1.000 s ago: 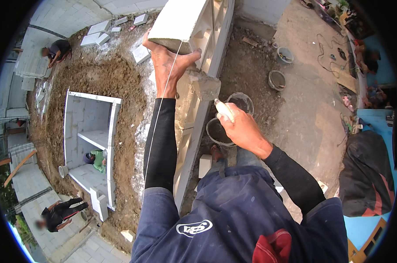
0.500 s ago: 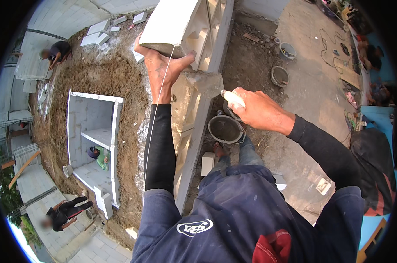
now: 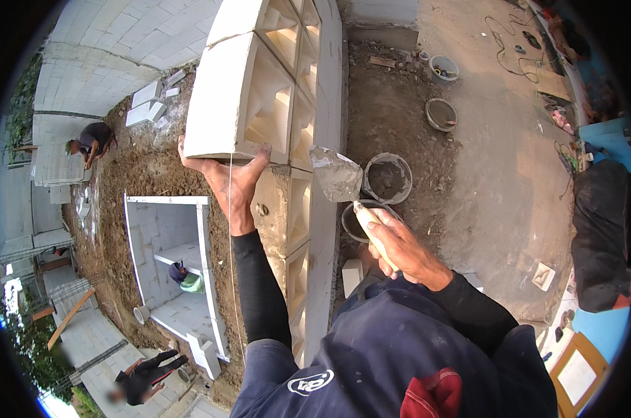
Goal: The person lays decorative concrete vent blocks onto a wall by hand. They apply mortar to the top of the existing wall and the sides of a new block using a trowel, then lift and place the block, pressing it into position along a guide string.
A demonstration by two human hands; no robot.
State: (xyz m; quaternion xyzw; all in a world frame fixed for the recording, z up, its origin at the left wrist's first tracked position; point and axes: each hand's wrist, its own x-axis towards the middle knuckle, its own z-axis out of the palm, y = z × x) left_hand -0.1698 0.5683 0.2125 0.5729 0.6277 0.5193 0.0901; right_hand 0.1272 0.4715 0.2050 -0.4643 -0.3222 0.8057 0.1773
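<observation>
My left hand (image 3: 233, 187) is clamped on the near end of a cream block (image 3: 214, 115) with a relief pattern, on top of the wall. Its thumb presses the patterned face and its fingers wrap the opposite edge. The patterned wall (image 3: 272, 209) continues below this hand. In my right hand (image 3: 401, 245) is a trowel's pale handle. The mortar-smeared trowel blade (image 3: 337, 175) lies just right of the patterned face; I cannot tell whether it touches. A thin string line (image 3: 232, 279) runs past my left wrist and forearm.
Mortar buckets (image 3: 408, 189) stand right of the wall, one partly behind my right hand. Farther off are another bucket (image 3: 428, 115) and a cable (image 3: 500, 42). Left, below, a person (image 3: 190, 280) is inside a block-walled pit (image 3: 133, 244); two others work on the soil side.
My right hand has drawn back toward my body, taking the trowel blade off the wall's face. The left hand keeps hold of the block, whose end now appears lower and farther left. My view has shifted.
</observation>
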